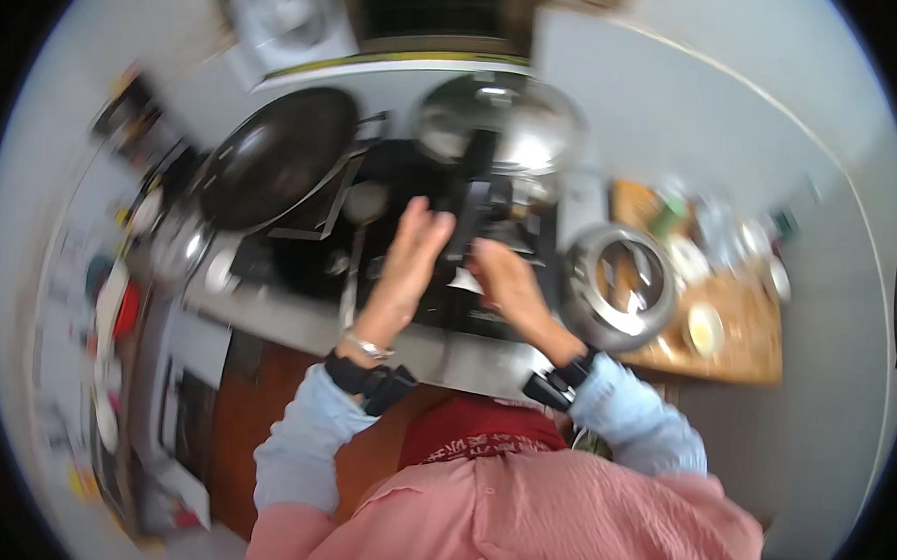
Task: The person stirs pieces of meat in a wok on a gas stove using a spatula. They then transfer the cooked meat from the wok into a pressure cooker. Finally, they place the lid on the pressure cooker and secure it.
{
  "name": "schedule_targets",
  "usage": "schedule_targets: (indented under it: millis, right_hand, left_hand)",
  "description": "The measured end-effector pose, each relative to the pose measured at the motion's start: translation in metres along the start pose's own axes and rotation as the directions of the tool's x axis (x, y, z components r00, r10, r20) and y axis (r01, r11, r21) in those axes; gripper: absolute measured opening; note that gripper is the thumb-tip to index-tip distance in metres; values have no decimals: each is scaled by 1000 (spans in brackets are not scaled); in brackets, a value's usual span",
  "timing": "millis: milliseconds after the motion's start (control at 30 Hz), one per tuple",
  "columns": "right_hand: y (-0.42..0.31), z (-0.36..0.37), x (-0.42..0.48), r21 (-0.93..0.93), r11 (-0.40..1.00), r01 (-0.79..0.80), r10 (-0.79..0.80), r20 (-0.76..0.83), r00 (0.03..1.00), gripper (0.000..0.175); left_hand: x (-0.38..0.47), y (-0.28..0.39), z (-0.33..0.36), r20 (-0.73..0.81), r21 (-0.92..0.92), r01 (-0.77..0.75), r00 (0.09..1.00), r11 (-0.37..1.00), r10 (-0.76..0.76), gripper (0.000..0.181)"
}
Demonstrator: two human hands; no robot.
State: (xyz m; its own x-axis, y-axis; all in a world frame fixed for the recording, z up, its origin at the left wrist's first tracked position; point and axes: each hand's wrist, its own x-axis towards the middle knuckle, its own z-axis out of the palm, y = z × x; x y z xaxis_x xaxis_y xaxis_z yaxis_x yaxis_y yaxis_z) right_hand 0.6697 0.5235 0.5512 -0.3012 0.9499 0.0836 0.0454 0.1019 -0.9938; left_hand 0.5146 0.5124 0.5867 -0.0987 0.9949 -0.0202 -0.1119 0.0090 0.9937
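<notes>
My left hand [408, 267] is raised over the black gas stove [417, 309], palm turned inward and fingers extended, with nothing in it. My right hand [505, 282] is bent beside it, its fingertips blurred near a small white patch [465, 280]; whether it grips anything is unclear. Between and beyond the hands runs a long black handle-like bar [472, 176], reaching toward a shiny steel pan or lid [538, 126] at the back. Left of my left hand lies a long-handled spatula or ladle [365, 205]. Both wrists wear black straps.
A dark wok [285, 156] leans at the back left. On the right stands a round steel pot [621, 287] with a glass-centred lid, beside a wooden board [746, 338] bearing a small bowl [704, 330] and blurred containers. The steel counter edge [289, 310] runs before me.
</notes>
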Motion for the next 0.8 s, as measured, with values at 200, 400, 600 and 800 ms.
schedule_targets:
  millis: [200,400,600,800]
  right_hand:
    - [99,-12,-71,-136,987,-90,124,274,954,20]
    - [103,50,-113,-604,776,180,235,542,807,24]
    - [101,180,-138,-548,814,193,128,493,861,20]
    - [98,379,-217,-319,898,304,117,837,535,19]
  left_hand:
    - [-77,-55,-79,-339,47,-22,940,999,36,57]
    - [-227,-165,-188,-724,156,241,688,958,-55,45]
    - [-386,-245,-283,-791,140,474,582,869,-189,46]
    - [-538,-166,-373,-933,-49,439,301,897,-198,46]
